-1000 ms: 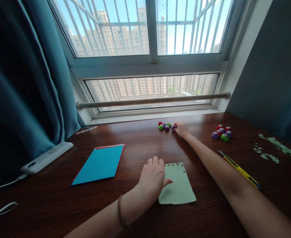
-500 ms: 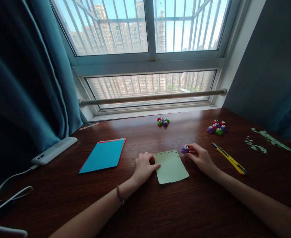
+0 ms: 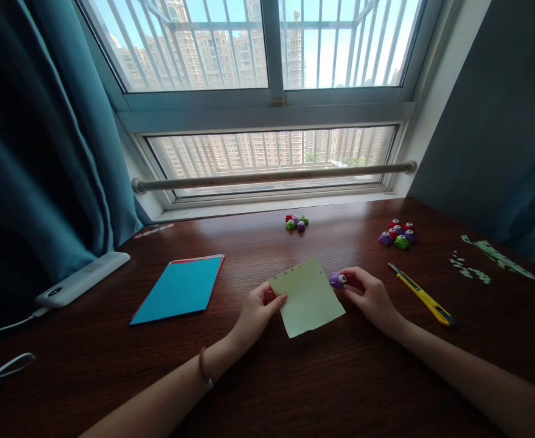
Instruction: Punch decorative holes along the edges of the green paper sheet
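Note:
A pale green sheet of paper (image 3: 310,301) with small punched holes along its top edge is pinched at its left edge by my left hand (image 3: 258,310), and its upper part is lifted off the table. Between the thumb and fingers of my right hand (image 3: 370,298) is a small purple hole punch (image 3: 337,280) with an eye-like white top, close to the paper's upper right edge. Whether the punch touches the paper cannot be told.
Blue paper (image 3: 180,289) lies left on the wooden table (image 3: 258,389). Small coloured punches sit in a back group (image 3: 296,223) and a right group (image 3: 397,234). A yellow cutter (image 3: 422,295), paper scraps (image 3: 470,269) and a strip (image 3: 502,258) are at right; a white power strip (image 3: 84,280) is far left.
My left hand has taken hold of the paper's left edge and raised and tilted the sheet. The purple punch has turned in my right hand, its eye now facing right. The view has shifted slightly.

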`<state>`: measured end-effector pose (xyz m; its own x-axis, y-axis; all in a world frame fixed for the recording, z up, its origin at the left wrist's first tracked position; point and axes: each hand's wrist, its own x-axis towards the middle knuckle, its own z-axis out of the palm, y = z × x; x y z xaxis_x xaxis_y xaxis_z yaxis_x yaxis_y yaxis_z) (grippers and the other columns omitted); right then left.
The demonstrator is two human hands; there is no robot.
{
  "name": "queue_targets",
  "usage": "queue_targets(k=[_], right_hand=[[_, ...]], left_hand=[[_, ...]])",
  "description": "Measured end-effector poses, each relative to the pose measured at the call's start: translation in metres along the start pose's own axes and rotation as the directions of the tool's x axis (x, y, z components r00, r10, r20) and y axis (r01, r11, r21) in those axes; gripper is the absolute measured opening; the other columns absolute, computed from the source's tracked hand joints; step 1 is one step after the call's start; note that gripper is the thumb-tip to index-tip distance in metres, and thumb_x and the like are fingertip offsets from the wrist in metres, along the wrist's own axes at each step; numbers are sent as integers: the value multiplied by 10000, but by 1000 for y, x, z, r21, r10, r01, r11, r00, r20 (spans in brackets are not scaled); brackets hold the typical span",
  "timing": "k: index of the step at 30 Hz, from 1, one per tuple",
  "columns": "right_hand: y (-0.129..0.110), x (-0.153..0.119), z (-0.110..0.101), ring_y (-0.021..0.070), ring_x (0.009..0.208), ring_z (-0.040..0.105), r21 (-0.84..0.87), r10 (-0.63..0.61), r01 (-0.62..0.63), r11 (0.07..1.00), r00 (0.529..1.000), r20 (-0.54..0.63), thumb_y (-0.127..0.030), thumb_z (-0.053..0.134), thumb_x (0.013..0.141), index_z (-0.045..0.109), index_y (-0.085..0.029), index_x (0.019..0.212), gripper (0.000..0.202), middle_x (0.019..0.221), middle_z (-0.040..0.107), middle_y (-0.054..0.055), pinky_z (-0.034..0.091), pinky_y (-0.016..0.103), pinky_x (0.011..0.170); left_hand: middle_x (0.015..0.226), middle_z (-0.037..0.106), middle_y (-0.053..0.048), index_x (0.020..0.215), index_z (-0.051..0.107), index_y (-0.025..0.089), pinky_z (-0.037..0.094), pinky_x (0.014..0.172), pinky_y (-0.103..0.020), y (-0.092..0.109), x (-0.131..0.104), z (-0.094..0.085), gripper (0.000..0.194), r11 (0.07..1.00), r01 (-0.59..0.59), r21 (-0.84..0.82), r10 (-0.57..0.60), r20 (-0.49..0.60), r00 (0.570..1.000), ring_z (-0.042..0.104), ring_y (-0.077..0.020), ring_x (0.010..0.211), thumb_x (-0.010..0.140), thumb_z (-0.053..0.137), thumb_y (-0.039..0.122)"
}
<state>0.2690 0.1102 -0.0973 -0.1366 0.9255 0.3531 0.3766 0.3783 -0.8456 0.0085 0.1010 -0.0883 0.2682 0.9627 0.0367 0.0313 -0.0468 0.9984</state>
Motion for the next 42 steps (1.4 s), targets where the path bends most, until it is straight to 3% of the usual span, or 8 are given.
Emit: queue_targets(k=[5, 23, 30, 37, 42], right_hand=[[-4, -1, 2, 191, 901, 582, 65, 14, -16, 998, 999, 32, -213, 570, 749, 539, -189, 961, 215, 961, 587, 56, 496, 326, 832], [-11, -2, 0, 189, 919, 558, -11, -120, 122, 993, 989, 83, -186, 570, 763, 604, -226, 967, 210, 974, 546, 51, 523, 293, 805], [-8, -3, 1, 177, 914, 563, 48, -105, 101, 994, 989, 102, -176, 581, 761, 613, -217, 983, 228, 988, 534, 45, 524, 275, 807], [-12, -3, 1, 178, 903, 562, 119, -30, 19, 993, 996, 89, -201, 637, 735, 602, -189, 954, 222, 955, 533, 46, 539, 281, 792], [-16, -3, -1, 167, 880, 570, 63, -57, 52, 997, 996, 73, -168, 636, 733, 609, -183, 929, 199, 932, 542, 45, 535, 257, 777]], left_hand=[[761, 642, -39, 752, 524, 146, 481, 664, -300, -1, 0, -2, 230, 997, 55, 44, -54, -35, 998, 611, -193, 727, 720, 627, 349], [677, 603, 1, 705, 467, 161, 447, 600, -251, 0, 0, -1, 246, 997, 70, 14, -69, -55, 996, 583, -155, 655, 711, 641, 336], [648, 585, 27, 695, 430, 170, 429, 577, -226, 0, 1, -2, 259, 998, 62, -26, -64, -91, 994, 561, -127, 614, 714, 647, 311], [695, 623, -10, 705, 449, 165, 439, 604, -251, 1, 1, -1, 253, 996, 89, -25, -90, -34, 995, 587, -160, 666, 713, 652, 315], [713, 639, -20, 721, 456, 160, 415, 562, -226, 3, 1, 0, 244, 993, 107, -47, -108, -12, 994, 576, -145, 649, 717, 647, 312]])
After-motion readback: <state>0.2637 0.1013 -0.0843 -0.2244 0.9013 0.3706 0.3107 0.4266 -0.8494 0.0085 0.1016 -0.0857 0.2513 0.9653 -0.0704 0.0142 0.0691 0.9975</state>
